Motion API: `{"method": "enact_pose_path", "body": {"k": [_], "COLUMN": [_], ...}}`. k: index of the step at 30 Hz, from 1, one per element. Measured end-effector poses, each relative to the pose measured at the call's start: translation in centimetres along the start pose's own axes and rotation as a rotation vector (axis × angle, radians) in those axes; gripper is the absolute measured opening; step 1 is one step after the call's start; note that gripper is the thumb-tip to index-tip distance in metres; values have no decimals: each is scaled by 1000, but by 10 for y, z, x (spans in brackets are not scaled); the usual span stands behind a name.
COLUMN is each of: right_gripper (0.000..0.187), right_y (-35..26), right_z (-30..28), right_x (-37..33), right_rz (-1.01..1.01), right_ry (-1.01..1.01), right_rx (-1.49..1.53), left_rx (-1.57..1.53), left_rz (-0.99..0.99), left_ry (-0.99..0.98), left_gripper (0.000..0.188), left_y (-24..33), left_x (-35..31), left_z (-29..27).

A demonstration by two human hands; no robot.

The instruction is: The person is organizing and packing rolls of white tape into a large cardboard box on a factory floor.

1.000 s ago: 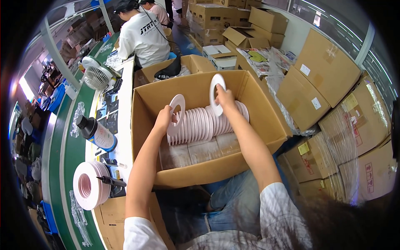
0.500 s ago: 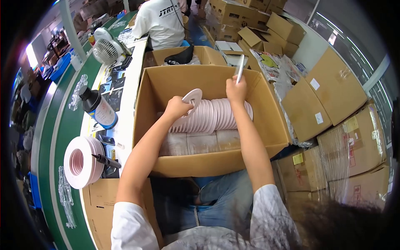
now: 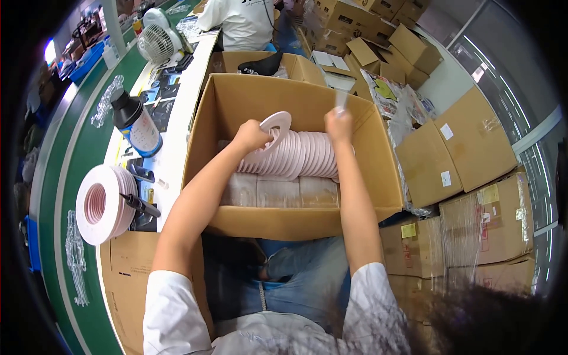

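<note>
A large open cardboard box (image 3: 278, 220) stands in front of me, with a row of flat pinkish-white rings (image 3: 305, 152) on edge inside it. Under the row lie clear-wrapped packs (image 3: 278, 190). My left hand (image 3: 253, 137) is closed on the rim of one flat white ring (image 3: 284, 121), tilted up at the row's left end. At the row's right end my right hand (image 3: 339, 125) is raised and closed round a thin white piece (image 3: 341, 99). That piece points upward and is smeared by motion; its full shape cannot be made out.
On the bench at left are a stack of white rings (image 3: 89, 204), a black marker (image 3: 141, 205), a black-capped bottle (image 3: 137, 125) and a fan (image 3: 157, 44). Closed cartons (image 3: 488, 222) line the right. Beyond the box sits a person in white (image 3: 245, 23).
The view has shifted slightly, so the box sits higher. My right hand and its white piece are now blurred by motion; my left hand keeps its ring over the row.
</note>
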State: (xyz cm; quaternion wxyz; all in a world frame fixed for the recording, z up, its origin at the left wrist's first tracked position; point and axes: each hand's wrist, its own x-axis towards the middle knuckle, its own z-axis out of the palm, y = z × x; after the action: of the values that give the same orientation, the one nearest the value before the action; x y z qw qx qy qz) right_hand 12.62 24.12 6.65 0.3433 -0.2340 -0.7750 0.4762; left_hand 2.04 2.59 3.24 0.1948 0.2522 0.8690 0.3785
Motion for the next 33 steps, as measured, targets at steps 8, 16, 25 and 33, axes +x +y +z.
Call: {"method": "enact_pose_path", "body": {"k": [8,16,25,33], "right_gripper": [9,9,13,14], "right_y": [14,5,17,1], "right_z": [0,-8,-12,-22], "right_x": [-5,-9,4,-13], "right_rz": [-198,-18,-90,111], "right_ry": [-133,-831,-395,-814], "right_rx": [135,1,207,328], "left_rx": [-76,-32,29,0], "left_rz": [89,16,-4,31], "left_ry": [33,-54,60,20], "left_gripper": [31,30,34,40], "left_y": [-8,-4,-6,-5], "left_x": [13,12,14,11], "left_z": [-2,-3,-10,-10]}}
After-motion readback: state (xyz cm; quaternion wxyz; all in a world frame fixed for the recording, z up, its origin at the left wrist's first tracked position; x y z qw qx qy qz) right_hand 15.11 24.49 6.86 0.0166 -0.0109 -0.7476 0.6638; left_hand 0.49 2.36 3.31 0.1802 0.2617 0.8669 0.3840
